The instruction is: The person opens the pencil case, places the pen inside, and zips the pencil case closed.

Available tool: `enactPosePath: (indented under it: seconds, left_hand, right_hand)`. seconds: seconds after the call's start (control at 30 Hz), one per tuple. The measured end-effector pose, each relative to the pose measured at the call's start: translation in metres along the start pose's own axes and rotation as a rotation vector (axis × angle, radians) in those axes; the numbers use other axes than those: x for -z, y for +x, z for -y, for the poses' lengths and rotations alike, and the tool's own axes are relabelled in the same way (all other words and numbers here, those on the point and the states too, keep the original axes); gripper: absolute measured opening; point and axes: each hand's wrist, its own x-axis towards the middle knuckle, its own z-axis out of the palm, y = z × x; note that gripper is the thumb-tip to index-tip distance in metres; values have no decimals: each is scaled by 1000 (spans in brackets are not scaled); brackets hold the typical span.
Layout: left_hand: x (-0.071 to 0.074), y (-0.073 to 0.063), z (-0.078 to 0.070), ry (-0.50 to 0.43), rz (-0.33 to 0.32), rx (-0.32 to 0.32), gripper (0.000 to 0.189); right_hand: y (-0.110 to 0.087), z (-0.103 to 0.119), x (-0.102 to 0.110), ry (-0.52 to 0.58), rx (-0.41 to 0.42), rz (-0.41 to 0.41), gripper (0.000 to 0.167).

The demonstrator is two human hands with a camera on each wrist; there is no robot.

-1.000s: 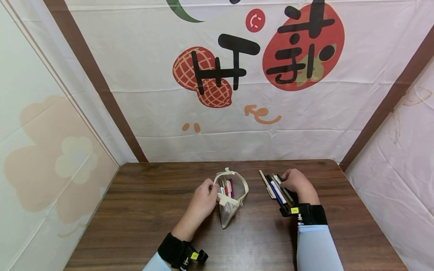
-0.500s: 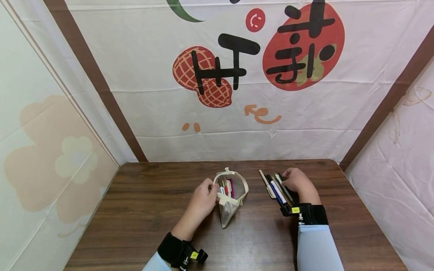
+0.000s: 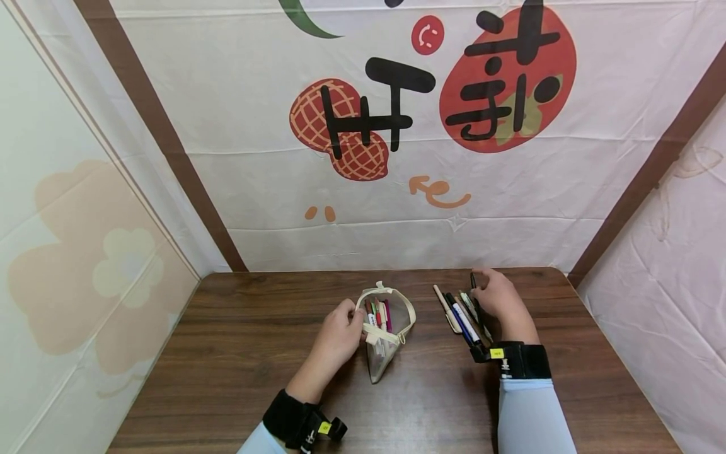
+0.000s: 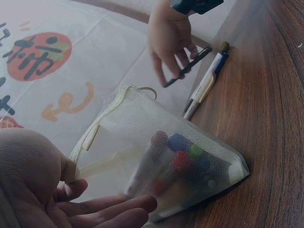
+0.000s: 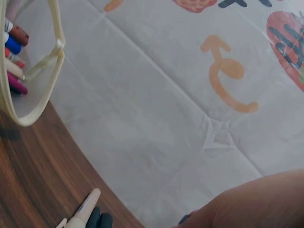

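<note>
- L hand (image 3: 339, 331): yours, 1 off; thumb + finger pinching the pouch rim on its L side, other fingers extended in the L wrist view.
- Pouch (image 3: 379, 367): 1 off, see-thru mesh w/ cream trim; stands on the worktop approx. centre, btwn your hands, mouth gaping, a pointed corner twd you.
- Pouch contents: several pens, bundled; incl. red cap (image 4: 181, 160), blue cap (image 4: 178, 142), green cap (image 4: 195, 150), purple pen (image 5: 17, 84). Exact no. can't be told thru the mesh.
- R hand (image 3: 501, 299): yours, 1 off; fingers gripping a black pen, nr the back edge, well apart from the pouch.
- Black pen (image 4: 189, 66): 1 off, slim, tilted in your R fingertips; can't tell if its end touches the worktop.
- Loose pens: small row btwn pouch & R hand, lying roughly side by side. Cream pen (image 3: 447, 309) at L end; blue-and-white pen (image 3: 466, 323) next along; others partly hidden.
- Wrist cams: 2 off, black straps, yellow tags; R cam (image 3: 481, 353) sits at the near ends of the row.
- Sleeves: lt. blue, both arms.
- Worktop (image 3: 244, 359): brown woodgrain.
- Backdrop (image 3: 266, 246): white sheet, printed, behind worktop.
</note>
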Motion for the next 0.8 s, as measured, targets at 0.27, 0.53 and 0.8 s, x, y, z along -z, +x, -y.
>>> enactPosePath:
  seconds: [0.27, 0.53, 0.8]
  left_hand:
    - [0, 1, 0, 6, -6, -2, 23]
    - [0, 0, 0, 14, -4, -5, 23]
    - [0, 1, -1, 7, -11, -3, 23]
  right_hand:
    - [-4, 20, -1, 110, 66, -64, 65]
    - [-8, 40, -11, 309, 76, -86, 65]
    - [-6, 60, -30, 418, 123, -81, 63]
